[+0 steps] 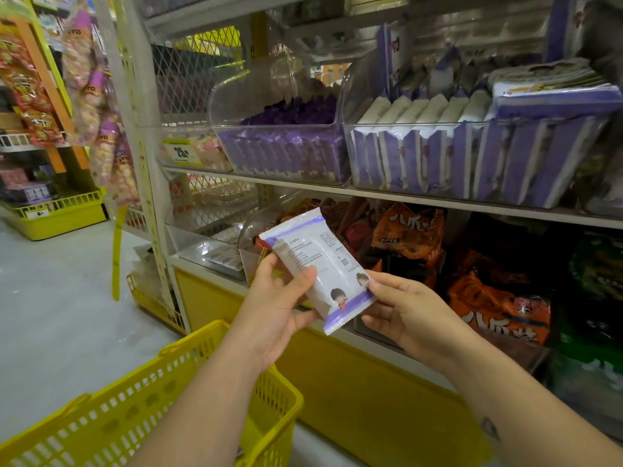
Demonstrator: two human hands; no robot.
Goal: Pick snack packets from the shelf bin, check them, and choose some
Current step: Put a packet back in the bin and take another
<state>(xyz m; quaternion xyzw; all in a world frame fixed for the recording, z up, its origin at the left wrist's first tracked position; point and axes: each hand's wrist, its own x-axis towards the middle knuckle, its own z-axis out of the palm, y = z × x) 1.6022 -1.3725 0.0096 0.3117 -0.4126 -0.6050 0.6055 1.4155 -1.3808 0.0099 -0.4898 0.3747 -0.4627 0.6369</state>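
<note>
A white and purple snack packet point(318, 264) is held up in front of the shelves, its printed back side facing me. My left hand point(274, 306) grips its left edge, thumb lying across the wrapper. My right hand point(401, 310) pinches the packet's lower right corner. On the shelf above, a clear bin point(472, 156) holds several matching white and purple packets standing in a row. A second clear bin point(286, 150) to its left holds darker purple packets.
A yellow shopping basket point(141, 406) hangs below my left forearm. The lower shelf holds orange and dark snack bags point(408, 237). A yellow shelf base point(354, 382) runs beneath. Hanging snack strips point(97, 106) and a yellow floor crate point(57, 214) stand at left.
</note>
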